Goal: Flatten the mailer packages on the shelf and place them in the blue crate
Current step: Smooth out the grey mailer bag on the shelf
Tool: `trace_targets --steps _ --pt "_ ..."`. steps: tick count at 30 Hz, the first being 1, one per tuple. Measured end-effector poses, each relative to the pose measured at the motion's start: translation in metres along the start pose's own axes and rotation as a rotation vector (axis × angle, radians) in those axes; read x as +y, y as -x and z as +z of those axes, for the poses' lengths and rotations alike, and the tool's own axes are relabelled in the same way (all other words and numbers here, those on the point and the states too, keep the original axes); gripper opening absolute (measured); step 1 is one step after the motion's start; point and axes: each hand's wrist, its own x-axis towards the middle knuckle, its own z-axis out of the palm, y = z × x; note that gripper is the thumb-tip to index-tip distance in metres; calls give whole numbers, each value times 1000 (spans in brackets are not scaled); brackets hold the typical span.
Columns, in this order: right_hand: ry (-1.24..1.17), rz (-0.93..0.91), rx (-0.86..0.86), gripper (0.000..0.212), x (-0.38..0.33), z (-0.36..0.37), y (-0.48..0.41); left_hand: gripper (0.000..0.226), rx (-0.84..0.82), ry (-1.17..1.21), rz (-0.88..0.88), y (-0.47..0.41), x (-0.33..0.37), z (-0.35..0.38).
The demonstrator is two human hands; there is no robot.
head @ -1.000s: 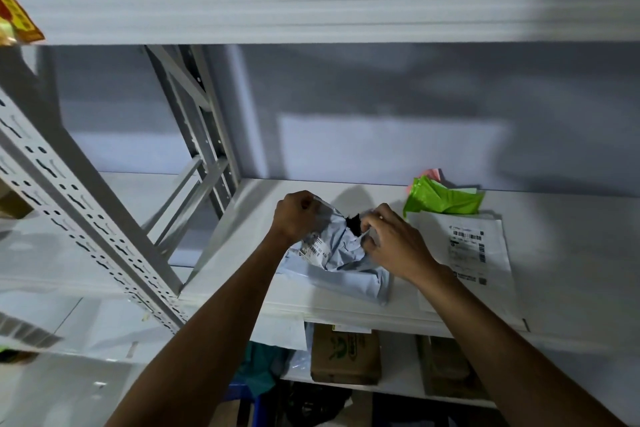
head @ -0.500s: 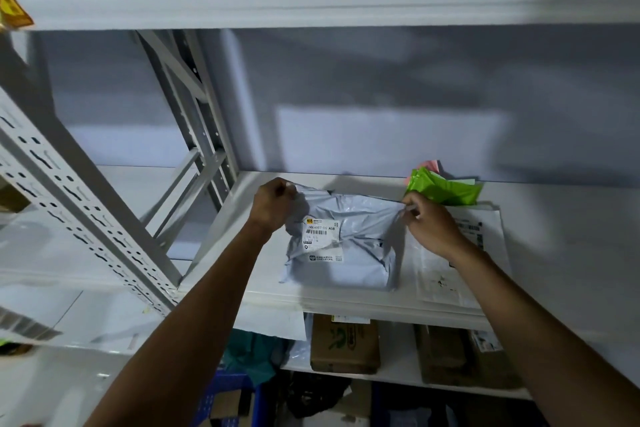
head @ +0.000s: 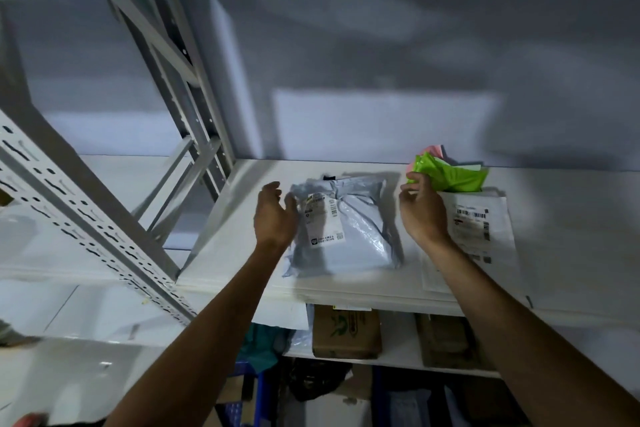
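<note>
white shelf (head: 242, 218) — grey mailer (head: 356, 239), label (head: 323, 222) print too blurred, perhaps barcodes.

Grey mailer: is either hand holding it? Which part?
Nothing is held. The left hand is open at the mailer's left edge; the right hand is open, apart from it.

A dim grey wall (head: 381, 80) rises at twelve o'clock, with a pale patch of light across it. Below it lies a white shelf (head: 571, 218). A perforated upright (head: 86, 218) slants at nine o'clock, and cardboard boxes (head: 346, 333) sit at six.
</note>
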Motion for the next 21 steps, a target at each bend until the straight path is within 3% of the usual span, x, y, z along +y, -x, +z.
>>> trace_targets --steps 3,6,9,14,21 --pt "84 -155 -93 32 2 22 22 37 -73 -155 253 22 -7 18" --pt "243 -327 -272 47 16 46 34 51 -217 -248 487 29 -15 39" --pt "409 -508 -289 52 37 66 42 49 -312 -331 642 26 -25 61" --pt "508 -399 -385 61 64 79 47 64 -429 -503 532 32 -41 81" --pt "611 -491 -306 58 75 83 48 71 -499 -628 516 28 -47 86"
